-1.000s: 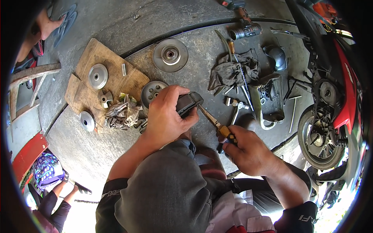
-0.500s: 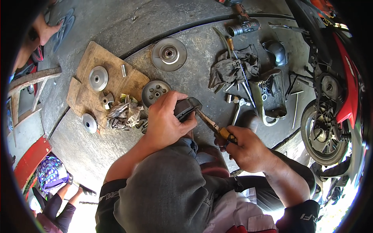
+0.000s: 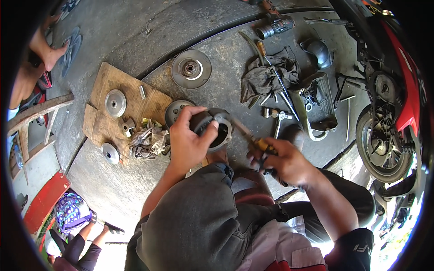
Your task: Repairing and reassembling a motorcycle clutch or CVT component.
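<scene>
My left hand (image 3: pixel 186 140) is closed around a dark, round metal part (image 3: pixel 202 119). Its hollow, ring-shaped side is turned toward my right, and my thumb lies across the rim. In my right hand (image 3: pixel 287 160) are pliers (image 3: pixel 262 144) with yellow-and-black handles and a long, narrow nose. The nose reaches toward the edge of the metal part, but blur hides whether it touches. Just beyond my left hand lies a grey metal drum (image 3: pixel 175 109) with holes, partly hidden by that hand. A large round pulley (image 3: pixel 191 69) rests farther off on the floor.
Cardboard (image 3: pixel 106 81) at left holds metal discs and crumpled rags (image 3: pixel 147 140). On the right lie a dark cloth (image 3: pixel 266 79), a tray of tools (image 3: pixel 323 108), a ratchet (image 3: pixel 278 115) and a power drill (image 3: pixel 275 27). A red motorcycle (image 3: pixel 409 90) stands at far right.
My left hand has turned the metal part, so its hollow side now shows. The pliers' nose has moved up along its edge, and my right hand has shifted slightly upward.
</scene>
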Demonstrator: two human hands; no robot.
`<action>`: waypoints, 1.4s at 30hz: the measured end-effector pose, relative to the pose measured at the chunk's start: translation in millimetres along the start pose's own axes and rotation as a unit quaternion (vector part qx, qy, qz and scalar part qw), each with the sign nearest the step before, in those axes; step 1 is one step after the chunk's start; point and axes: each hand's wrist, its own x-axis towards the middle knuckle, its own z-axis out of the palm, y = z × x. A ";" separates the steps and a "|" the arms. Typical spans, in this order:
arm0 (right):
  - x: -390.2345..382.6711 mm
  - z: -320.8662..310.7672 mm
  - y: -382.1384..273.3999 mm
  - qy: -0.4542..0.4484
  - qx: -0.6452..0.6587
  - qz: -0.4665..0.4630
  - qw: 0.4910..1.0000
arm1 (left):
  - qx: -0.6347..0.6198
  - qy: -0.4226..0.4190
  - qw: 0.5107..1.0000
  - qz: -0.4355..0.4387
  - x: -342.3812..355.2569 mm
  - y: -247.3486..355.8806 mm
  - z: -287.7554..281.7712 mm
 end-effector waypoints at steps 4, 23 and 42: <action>29.0 -31.3 73.4 0.105 -0.057 -0.033 0.992 | -0.177 0.035 0.960 -0.212 0.9 -36.9 17.5; 198.1 11.4 116.9 0.280 0.007 -0.058 0.958 | 0.087 -0.141 0.964 -0.206 12.2 -91.9 66.5; 148.2 -88.4 126.0 0.454 -0.455 -0.076 0.763 | 0.111 -0.132 0.984 -0.032 15.5 -73.3 91.6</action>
